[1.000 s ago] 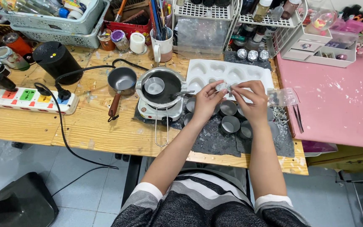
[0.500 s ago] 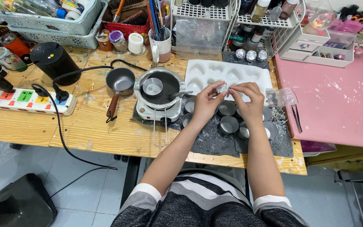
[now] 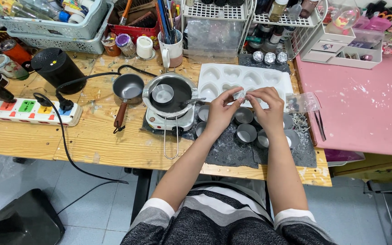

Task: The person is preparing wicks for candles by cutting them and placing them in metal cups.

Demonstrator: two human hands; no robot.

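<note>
Pinching a small silvery piece between the fingertips of both hands, the person holds it just above the near edge of a white mould tray with heart-shaped hollows. The left hand grips the piece from the left with thumb and forefinger drawn narrow around it, and the right hand meets it from the right, its fingers curled close; what exactly the piece is stays too small to tell. Below the hands a group of small round metal cups stands on a dark speckled mat, some partly hidden by the wrists. Just left of the left hand a small electric hotplate carries a metal pot with a smaller metal cup inside it, and a little saucepan with a reddish handle lies on the wooden table beside it. A clear plastic bag lies right of the right hand, at the edge of a pink table top. Further left, well apart from the hands, a white power strip with coloured switches and a black cylinder sit on the wood.
</note>
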